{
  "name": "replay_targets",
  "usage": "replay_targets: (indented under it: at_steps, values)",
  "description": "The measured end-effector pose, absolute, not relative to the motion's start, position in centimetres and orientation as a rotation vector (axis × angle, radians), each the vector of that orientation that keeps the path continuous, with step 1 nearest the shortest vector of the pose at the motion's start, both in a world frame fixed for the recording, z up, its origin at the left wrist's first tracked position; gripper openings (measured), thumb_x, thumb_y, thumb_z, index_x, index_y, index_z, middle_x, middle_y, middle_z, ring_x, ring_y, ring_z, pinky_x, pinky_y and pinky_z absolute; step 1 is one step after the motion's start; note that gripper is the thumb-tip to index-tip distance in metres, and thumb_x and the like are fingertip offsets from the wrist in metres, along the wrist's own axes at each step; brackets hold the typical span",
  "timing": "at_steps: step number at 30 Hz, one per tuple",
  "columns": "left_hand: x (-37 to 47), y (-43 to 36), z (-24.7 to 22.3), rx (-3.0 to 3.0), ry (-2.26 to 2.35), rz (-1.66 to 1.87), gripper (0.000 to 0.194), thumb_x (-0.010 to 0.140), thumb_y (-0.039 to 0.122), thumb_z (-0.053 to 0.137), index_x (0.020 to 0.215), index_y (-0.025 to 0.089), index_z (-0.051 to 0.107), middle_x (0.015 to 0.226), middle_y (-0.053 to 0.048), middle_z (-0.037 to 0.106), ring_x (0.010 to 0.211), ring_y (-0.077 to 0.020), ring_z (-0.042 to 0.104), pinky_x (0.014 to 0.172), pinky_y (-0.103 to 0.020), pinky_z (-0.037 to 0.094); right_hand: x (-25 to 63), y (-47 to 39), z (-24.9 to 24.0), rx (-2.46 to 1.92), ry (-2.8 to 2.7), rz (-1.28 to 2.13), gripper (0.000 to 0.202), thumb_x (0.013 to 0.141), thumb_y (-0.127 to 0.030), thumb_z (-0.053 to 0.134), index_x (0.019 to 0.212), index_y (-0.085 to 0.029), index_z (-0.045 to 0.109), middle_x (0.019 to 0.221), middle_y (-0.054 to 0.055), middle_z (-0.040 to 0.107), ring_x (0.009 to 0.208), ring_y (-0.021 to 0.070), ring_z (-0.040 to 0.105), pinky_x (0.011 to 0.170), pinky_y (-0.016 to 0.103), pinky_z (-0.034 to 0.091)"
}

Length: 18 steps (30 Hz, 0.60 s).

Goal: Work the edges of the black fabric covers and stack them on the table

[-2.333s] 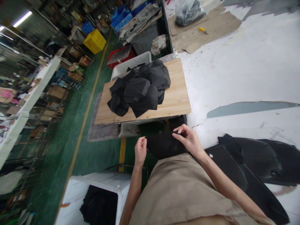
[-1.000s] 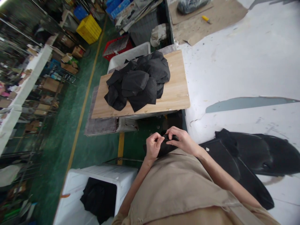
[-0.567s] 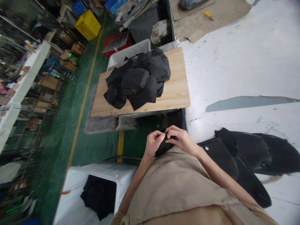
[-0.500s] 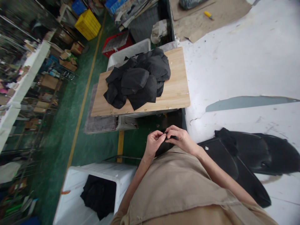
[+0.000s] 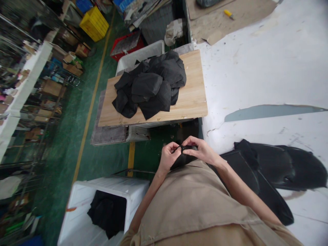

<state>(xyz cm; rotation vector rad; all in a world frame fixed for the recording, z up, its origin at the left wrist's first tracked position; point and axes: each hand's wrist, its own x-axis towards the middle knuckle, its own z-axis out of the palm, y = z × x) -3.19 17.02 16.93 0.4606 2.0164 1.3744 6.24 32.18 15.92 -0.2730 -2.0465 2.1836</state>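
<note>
Black fabric [image 5: 181,161] is pinched between my two hands, just in front of the tan apron [image 5: 189,194]. My left hand [image 5: 169,156] grips its edge with thumb and fingers. Close beside it, my right hand [image 5: 198,149] pinches the same fabric, the fingertips of both hands nearly touching. The fabric's lower part is hidden behind the hands and the apron. Beyond them a heap of black cloth pieces [image 5: 147,85] lies on a wooden board [image 5: 193,82]. More black pieces [image 5: 276,165] rest on the white table [image 5: 256,75] at the right.
A white bin [image 5: 82,205] with black cloth [image 5: 107,212] inside stands at the lower left. A yellow-handled tool [image 5: 228,13] lies on brown paper at the back. Behind the board are a red crate [image 5: 119,44] and a yellow crate [image 5: 94,24]. Shelves line the left.
My right hand's fingers have straightened a little along the fabric, and slightly more of the fabric shows between the hands. The view has shifted slightly.
</note>
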Motion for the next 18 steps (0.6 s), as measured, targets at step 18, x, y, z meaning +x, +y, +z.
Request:
replay_targets:
  at_steps: [18]
  values:
    - [-2.4, 17.6, 16.9, 0.547, 2.052, 1.318, 0.016, 0.079, 0.028, 0.06, 0.071, 0.015, 0.059, 0.065, 0.001, 0.057, 0.062, -0.0107, 0.051, 0.059, -0.022, 0.039, 5.3, 31.5, 14.5, -0.58, -1.794, 2.367, 0.02, 0.067, -0.017, 0.064, 0.087, -0.016, 0.062, 0.074, 0.0, 0.061, 0.067, 0.0112, 0.057, 0.062, 0.025, 0.046]
